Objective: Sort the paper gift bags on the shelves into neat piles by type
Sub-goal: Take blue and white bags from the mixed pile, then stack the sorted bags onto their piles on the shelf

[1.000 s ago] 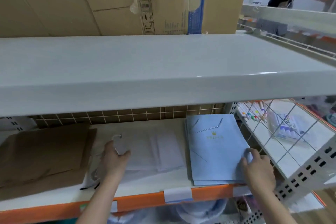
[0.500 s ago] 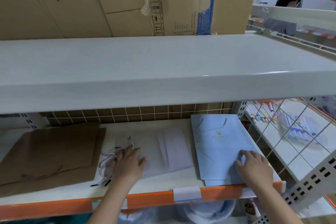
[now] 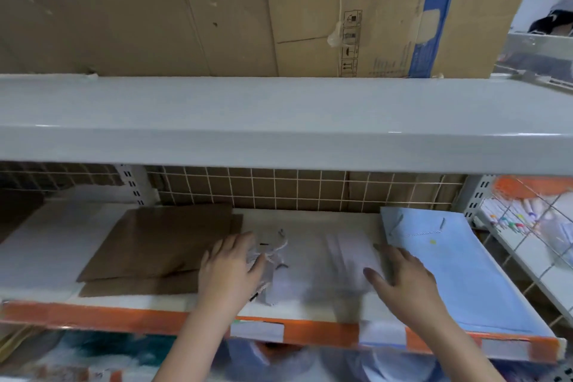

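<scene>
Three kinds of flat paper gift bags lie on the lower shelf (image 3: 40, 257). Brown bags (image 3: 158, 245) are stacked at the left. White bags (image 3: 313, 260) with twisted rope handles lie in the middle. A pile of light blue bags (image 3: 459, 273) sits at the right. My left hand (image 3: 229, 270) rests flat on the left edge of the white bags, over their handles. My right hand (image 3: 400, 279) lies with fingers spread on the right side of the white bags, next to the blue pile. Motion blur hides finer detail of the fingers.
A thick grey upper shelf (image 3: 279, 121) overhangs the working space, with large cardboard boxes (image 3: 217, 9) on it. A wire grid (image 3: 310, 189) backs the lower shelf. A wire divider (image 3: 524, 245) at the right separates a bay of markers. The shelf front edge (image 3: 124, 319) is orange.
My right hand left the blue pile and moved left onto the white bags. My left hand stayed on the white bags' handle side. The camera view shifted left.
</scene>
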The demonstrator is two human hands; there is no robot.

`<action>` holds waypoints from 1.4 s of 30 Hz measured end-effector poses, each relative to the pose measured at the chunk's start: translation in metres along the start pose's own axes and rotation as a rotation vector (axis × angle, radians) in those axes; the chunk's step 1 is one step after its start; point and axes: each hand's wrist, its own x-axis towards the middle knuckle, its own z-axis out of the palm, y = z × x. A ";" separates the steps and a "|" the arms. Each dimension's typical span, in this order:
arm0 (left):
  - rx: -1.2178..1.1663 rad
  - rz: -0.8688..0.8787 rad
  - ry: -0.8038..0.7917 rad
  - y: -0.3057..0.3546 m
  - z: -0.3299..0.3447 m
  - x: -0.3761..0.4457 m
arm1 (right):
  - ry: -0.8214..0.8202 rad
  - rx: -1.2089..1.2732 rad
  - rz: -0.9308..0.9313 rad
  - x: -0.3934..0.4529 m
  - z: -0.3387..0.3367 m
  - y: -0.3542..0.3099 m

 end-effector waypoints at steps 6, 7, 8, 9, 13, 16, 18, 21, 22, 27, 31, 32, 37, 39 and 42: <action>0.026 -0.010 0.008 -0.086 -0.043 -0.019 | 0.040 0.044 -0.068 -0.027 0.035 -0.084; 0.032 -0.009 0.017 -0.104 -0.050 -0.023 | 0.036 0.043 -0.078 -0.032 0.044 -0.099; 0.036 -0.011 0.027 -0.122 -0.057 -0.028 | 0.032 0.046 -0.087 -0.037 0.053 -0.115; 0.040 -0.016 0.033 -0.141 -0.064 -0.032 | 0.028 0.054 -0.093 -0.043 0.062 -0.130; 0.050 -0.020 0.035 -0.213 -0.092 -0.044 | 0.018 0.114 -0.096 -0.066 0.096 -0.194; 0.054 -0.011 0.044 -0.264 -0.111 -0.051 | -0.008 0.133 -0.090 -0.081 0.122 -0.239; 0.066 -0.005 0.056 -0.294 -0.123 -0.056 | -0.021 0.136 -0.073 -0.089 0.137 -0.266; 0.077 -0.027 0.078 -0.333 -0.141 -0.062 | -0.037 0.133 -0.071 -0.095 0.156 -0.302; 0.088 -0.039 0.087 -0.346 -0.145 -0.063 | -0.050 0.126 -0.082 -0.094 0.161 -0.313; 0.075 -0.098 0.127 -0.394 -0.161 -0.062 | -0.106 0.054 -0.129 -0.082 0.183 -0.364; 0.099 -0.119 0.170 -0.422 -0.166 -0.053 | -0.157 0.035 -0.157 -0.070 0.199 -0.396; 0.103 -0.128 0.175 -0.428 -0.167 -0.051 | -0.170 0.039 -0.169 -0.066 0.203 -0.403; 0.108 -0.178 0.185 -0.454 -0.169 -0.040 | -0.224 0.055 -0.251 -0.046 0.223 -0.435; 0.143 -0.176 0.207 -0.464 -0.167 -0.034 | -0.240 0.066 -0.294 -0.039 0.233 -0.447; 0.184 -0.166 0.253 -0.478 -0.168 -0.027 | -0.265 0.047 -0.340 -0.030 0.245 -0.464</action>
